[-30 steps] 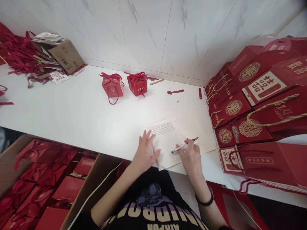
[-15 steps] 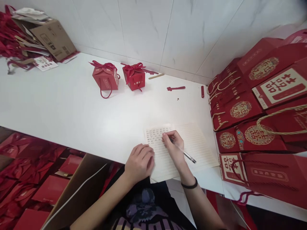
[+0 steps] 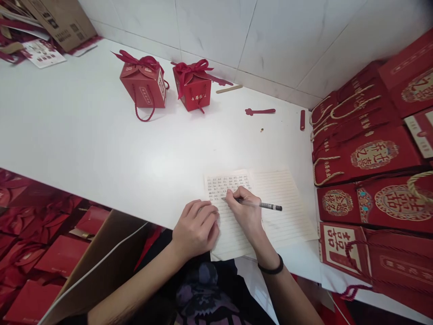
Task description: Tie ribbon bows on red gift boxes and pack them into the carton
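An open lined notebook (image 3: 284,207) lies at the near edge of the white table (image 3: 84,131), its left page partly filled with rows of writing. My right hand (image 3: 245,212) grips a dark pen (image 3: 264,205), tip down on the left page just under the written rows. My left hand (image 3: 198,228), fingers curled into a loose fist, presses on the left edge of the notebook. A black band circles my right wrist.
Two small red gift boxes (image 3: 144,83) (image 3: 193,85) with ribbon bows stand at the back. A red tassel strip (image 3: 260,111) and a short red piece (image 3: 302,120) lie near them. Red gift bags (image 3: 368,155) are stacked at right. An open cardboard box (image 3: 101,266) stands below left.
My right hand swung the pen from pointing outward to a writing grip and set its tip on the left page. My left hand curled from flat into a fist. The view moved closer.
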Demonstrator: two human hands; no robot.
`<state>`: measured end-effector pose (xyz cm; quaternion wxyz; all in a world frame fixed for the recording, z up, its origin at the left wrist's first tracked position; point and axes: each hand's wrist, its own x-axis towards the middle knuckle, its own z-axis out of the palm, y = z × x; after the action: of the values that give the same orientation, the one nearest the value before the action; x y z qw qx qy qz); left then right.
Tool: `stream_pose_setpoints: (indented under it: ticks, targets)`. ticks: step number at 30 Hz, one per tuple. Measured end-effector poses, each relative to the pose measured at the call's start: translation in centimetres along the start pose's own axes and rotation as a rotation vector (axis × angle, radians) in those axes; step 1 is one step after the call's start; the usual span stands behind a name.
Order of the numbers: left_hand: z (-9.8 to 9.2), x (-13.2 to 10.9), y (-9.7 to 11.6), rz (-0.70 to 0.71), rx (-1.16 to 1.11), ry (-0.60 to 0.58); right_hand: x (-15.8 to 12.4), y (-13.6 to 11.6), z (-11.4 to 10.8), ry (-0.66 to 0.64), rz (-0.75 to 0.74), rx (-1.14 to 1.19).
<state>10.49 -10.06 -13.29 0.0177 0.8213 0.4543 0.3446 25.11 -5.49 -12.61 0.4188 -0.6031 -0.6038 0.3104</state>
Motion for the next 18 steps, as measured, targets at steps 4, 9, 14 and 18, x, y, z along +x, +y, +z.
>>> stream_pose_setpoints:
  ticks: [4,9,14,18]
  targets:
    - [0.04,-0.07,-0.03,-0.001,-0.001,-0.003,-0.03,-0.06,0.03,0.003,-0.02,-0.044]
    - [0.01,-0.03,0.02,0.0,0.01,-0.002,-0.02,0.05,0.06,0.013,-0.038,-0.046]
    - [-0.07,0.1,0.07,-0.002,0.011,-0.003,-0.09,0.2,0.07,0.009,-0.095,-0.048]
    - [-0.1,0.13,0.07,-0.001,0.007,-0.004,-0.05,0.09,0.09,0.025,-0.052,-0.047]
